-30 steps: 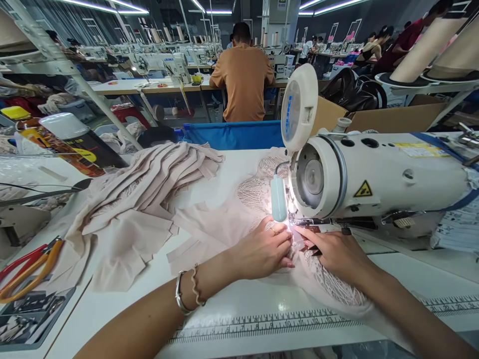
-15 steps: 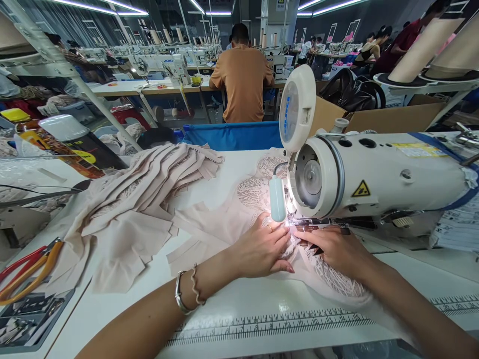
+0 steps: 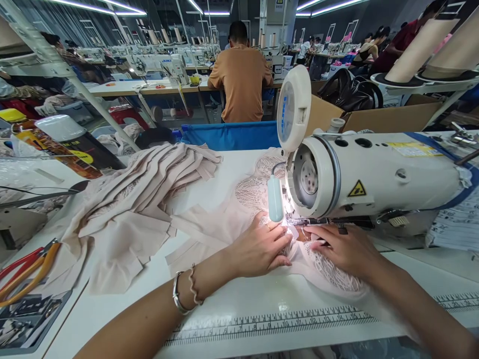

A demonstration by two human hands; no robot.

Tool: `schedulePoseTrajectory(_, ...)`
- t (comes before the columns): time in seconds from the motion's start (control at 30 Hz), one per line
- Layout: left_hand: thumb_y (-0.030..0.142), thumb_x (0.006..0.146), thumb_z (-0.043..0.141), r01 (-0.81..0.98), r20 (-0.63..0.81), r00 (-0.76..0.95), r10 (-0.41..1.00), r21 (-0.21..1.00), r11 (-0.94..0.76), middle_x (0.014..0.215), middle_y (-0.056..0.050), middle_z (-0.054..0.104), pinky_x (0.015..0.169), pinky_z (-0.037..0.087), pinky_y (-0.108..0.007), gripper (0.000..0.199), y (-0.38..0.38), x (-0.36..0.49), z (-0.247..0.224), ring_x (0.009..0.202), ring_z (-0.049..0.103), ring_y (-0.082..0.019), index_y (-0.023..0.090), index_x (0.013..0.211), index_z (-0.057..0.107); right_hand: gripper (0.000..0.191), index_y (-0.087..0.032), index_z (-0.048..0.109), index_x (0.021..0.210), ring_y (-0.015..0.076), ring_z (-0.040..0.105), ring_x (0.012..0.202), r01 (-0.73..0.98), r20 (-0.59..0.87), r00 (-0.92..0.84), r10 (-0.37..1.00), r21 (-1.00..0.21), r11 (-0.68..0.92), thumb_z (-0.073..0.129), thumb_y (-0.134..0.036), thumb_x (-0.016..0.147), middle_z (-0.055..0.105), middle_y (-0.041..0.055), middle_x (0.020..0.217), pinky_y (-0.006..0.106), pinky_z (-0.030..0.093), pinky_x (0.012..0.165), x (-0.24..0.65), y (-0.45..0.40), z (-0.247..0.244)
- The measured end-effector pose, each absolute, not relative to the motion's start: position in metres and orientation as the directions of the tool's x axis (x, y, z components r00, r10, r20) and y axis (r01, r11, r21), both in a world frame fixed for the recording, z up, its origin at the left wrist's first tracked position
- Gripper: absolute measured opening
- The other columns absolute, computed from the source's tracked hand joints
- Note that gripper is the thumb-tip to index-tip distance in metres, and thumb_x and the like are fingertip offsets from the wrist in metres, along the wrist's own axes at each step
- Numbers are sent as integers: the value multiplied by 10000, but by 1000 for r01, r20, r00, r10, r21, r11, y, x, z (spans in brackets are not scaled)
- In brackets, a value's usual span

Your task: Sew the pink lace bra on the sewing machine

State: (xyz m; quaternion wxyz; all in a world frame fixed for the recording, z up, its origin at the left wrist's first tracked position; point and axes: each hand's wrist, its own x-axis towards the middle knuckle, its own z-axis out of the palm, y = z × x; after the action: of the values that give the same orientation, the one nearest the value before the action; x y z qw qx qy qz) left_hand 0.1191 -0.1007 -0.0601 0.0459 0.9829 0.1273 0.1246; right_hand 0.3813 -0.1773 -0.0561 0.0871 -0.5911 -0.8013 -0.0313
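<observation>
A pale pink lace fabric piece [image 3: 250,192] lies under the head of a white sewing machine [image 3: 374,169], lit by a small lamp [image 3: 275,199]. My left hand [image 3: 258,247] rests flat on the cloth left of the needle area, fingers stretched and thumb apart. To the right of the needle area, my right hand [image 3: 344,249] has its fingers bent and closed on the lace fabric's edge. Part of the lace bunches below that hand. The needle and presser foot are mostly hidden by glare and the lamp.
Stacked pink fabric pieces [image 3: 149,184] lie left. Orange-handled pliers [image 3: 33,274], a spray can [image 3: 80,142] and a bottle [image 3: 48,144] are at the far left. A printed ruler [image 3: 277,321] runs along the table front. Another person [image 3: 241,75] sits ahead, facing away.
My right hand has shifted slightly right, and its fingers have drawn back and bent more. The round part inside the machine's open end has turned. My left hand stays nearly in place.
</observation>
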Motion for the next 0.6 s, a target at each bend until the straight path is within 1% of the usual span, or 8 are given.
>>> schedulePoseTrajectory(0.07,559,1071,310,249,234,935,266,99,-963,1173,-144,681,1053,291,-517,535,-103,121,-60,1113,590,-311,137,1236,595,206,-280,696,1076,202,728,655,944,134,-311,941,-67,322,652,-286,875,810,-18,837,284,495,591,384,-186,-54)
schedulePoseTrajectory(0.1,565,1070,302,254,241,933,267,83,-964,1175,-149,679,1050,293,-512,552,-104,121,-61,1118,586,-313,129,1231,599,215,-267,683,1065,193,723,645,941,130,-316,940,-81,327,633,-221,861,805,-22,821,272,481,571,385,-191,-55)
schedulePoseTrajectory(0.17,570,1074,263,265,257,928,271,58,-963,1202,-166,674,1028,309,-494,597,-106,123,-63,1133,578,-316,104,1220,607,353,-250,675,1083,170,718,668,936,173,-320,932,-95,339,555,-69,805,794,-21,814,247,467,573,385,-198,-59)
schedulePoseTrajectory(0.23,555,1082,228,272,270,923,274,46,-961,1233,-181,669,988,330,-474,620,-108,124,-66,1136,577,-315,85,1210,611,513,-239,686,1137,153,696,682,911,261,-378,888,-69,408,467,20,752,767,-16,784,238,465,604,384,-203,-63)
schedulePoseTrajectory(0.3,549,1086,205,270,277,921,272,47,-962,1228,-183,676,957,340,-463,634,-109,124,-67,1119,587,-313,78,1221,608,605,-233,699,1181,139,645,636,864,342,-467,815,-18,503,405,58,740,701,-23,697,237,445,608,382,-204,-65)
schedulePoseTrajectory(0.37,564,1082,195,265,276,923,269,51,-963,1222,-174,684,950,339,-465,646,-109,123,-67,1098,598,-310,86,1256,593,645,-228,711,1200,128,579,571,818,387,-537,749,25,574,367,76,747,616,-38,618,238,406,577,379,-202,-63)
schedulePoseTrajectory(0.43,581,1076,203,266,277,922,270,52,-962,1239,-166,680,960,332,-474,648,-109,123,-65,1094,601,-310,97,1276,586,637,-222,731,1180,124,544,540,800,400,-564,722,50,598,358,80,761,573,-41,592,247,373,552,378,-199,-61)
schedulePoseTrajectory(0.6,551,1081,258,264,270,922,276,80,-961,1296,-177,651,991,318,-478,599,-107,122,-64,1162,576,-323,91,1209,621,624,-218,754,1132,131,573,580,800,377,-577,725,84,594,377,93,744,589,-31,601,272,344,560,378,-191,-60)
